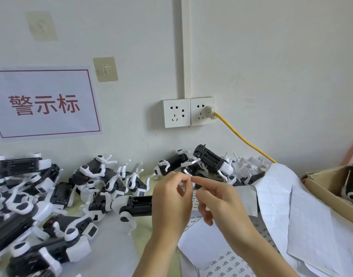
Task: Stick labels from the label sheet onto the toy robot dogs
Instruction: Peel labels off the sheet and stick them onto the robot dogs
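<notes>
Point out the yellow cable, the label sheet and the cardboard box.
yellow cable (241, 136), head view, middle of its run down the wall.
label sheet (227, 262), head view, printed rows near the bottom edge.
cardboard box (323, 188), head view, its front wall.

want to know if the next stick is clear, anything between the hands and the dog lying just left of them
Nothing visible. The toy robot dog lies on its side right beside the left hand, its far end hidden behind it. The right hand meets the left above the label sheet.
</notes>
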{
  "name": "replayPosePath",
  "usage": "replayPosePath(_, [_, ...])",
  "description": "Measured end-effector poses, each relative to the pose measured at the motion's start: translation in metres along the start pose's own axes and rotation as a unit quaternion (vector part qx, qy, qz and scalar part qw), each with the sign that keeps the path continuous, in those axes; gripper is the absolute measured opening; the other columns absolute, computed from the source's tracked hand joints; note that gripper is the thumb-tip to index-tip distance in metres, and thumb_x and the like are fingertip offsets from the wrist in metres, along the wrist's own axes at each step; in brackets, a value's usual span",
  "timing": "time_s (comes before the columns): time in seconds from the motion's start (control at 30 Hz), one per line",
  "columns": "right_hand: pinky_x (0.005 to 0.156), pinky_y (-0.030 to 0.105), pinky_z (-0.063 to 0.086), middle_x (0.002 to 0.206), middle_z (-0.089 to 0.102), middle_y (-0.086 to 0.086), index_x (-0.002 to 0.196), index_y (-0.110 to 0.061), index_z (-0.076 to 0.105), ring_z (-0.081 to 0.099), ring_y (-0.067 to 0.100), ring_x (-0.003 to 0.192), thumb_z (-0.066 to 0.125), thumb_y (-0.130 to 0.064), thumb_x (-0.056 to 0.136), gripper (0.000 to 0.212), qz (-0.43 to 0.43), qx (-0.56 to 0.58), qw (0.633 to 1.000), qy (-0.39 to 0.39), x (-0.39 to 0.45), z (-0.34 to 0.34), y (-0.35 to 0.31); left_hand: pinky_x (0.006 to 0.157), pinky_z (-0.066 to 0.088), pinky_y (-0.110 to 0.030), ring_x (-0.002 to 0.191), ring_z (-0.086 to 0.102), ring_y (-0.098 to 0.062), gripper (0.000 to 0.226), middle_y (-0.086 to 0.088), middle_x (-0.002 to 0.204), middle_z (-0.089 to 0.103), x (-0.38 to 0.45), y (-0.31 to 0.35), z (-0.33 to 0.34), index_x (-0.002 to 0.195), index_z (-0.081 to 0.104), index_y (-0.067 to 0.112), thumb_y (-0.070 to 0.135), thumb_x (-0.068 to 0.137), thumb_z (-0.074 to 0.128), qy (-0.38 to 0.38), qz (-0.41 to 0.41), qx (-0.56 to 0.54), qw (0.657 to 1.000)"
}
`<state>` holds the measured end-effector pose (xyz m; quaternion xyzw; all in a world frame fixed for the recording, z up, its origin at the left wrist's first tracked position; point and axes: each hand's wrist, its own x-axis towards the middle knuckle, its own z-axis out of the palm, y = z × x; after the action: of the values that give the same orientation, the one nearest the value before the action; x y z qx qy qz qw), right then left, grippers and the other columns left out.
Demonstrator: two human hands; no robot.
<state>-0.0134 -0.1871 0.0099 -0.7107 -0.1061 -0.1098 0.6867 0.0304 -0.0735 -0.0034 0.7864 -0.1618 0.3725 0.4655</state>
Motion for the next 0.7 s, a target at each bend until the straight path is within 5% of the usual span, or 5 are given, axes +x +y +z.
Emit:
replayPosePath(0.27, [0.046, 0.024, 0.035, 0.063, 0.051, 0.002, 0.100, -0.030, 0.079, 0.045, 0.015, 0.055, 0.054, -0.014, 0.079, 0.036, 0.015, 0.074, 0.997, 0.001, 0.003, -0.006, -0.001, 0.064, 0.048, -0.025, 0.070, 0.057, -0.008, 0.028, 0.009, 0.084, 0.066, -0.002, -0.002, 0.001, 0.108, 0.077, 0.013, 0.014, 0.092, 0.054, -0.088, 0.061, -0.020, 0.994])
replayPosePath(0.4, [0.046, 0.025, 0.037, 0.064, 0.054, 0.000, 0.095, -0.025, 0.079, 0.051, 0.015, 0.056, 0.050, -0.003, 0.095, 0.036, 0.062, 0.098, 0.991, 0.065, 0.006, -0.010, 0.005, 0.069, 0.043, -0.012, 0.083, 0.059, -0.004, 0.040, 0.013, 0.093, 0.066, -0.001, -0.002, -0.003, 0.124, 0.070, 0.020, 0.018, 0.089, 0.051, -0.143, 0.040, -0.032, 0.988])
replayPosePath(0.53, [0.045, 0.027, 0.036, 0.063, 0.054, 0.002, 0.102, -0.014, 0.070, 0.052, 0.015, 0.051, 0.053, -0.011, 0.099, 0.018, 0.119, 0.098, 0.980, 0.127, 0.010, -0.015, 0.013, 0.077, 0.041, -0.012, 0.101, 0.056, 0.002, 0.039, 0.014, 0.101, 0.065, 0.000, -0.002, -0.004, 0.129, 0.065, 0.023, 0.013, 0.092, 0.058, -0.161, 0.011, -0.027, 0.986])
replayPosePath(0.63, [0.045, 0.028, 0.035, 0.062, 0.053, 0.003, 0.102, -0.010, 0.066, 0.052, 0.017, 0.050, 0.055, -0.016, 0.099, 0.013, 0.131, 0.103, 0.976, 0.139, 0.013, -0.019, 0.015, 0.081, 0.035, 0.000, 0.102, 0.053, 0.005, 0.043, 0.014, 0.105, 0.062, 0.011, -0.007, -0.018, 0.129, 0.063, 0.024, 0.003, 0.092, 0.055, -0.144, 0.000, 0.030, 0.989])
replayPosePath(0.7, [0.045, 0.028, 0.035, 0.062, 0.053, 0.004, 0.101, -0.010, 0.065, 0.051, 0.018, 0.050, 0.054, -0.015, 0.099, 0.012, 0.134, 0.099, 0.976, 0.138, 0.014, -0.021, 0.016, 0.083, 0.036, -0.004, 0.104, 0.051, -0.003, 0.044, 0.011, 0.110, 0.061, 0.021, -0.015, -0.033, 0.130, 0.060, 0.027, 0.006, 0.092, 0.052, -0.149, -0.022, 0.107, 0.983])
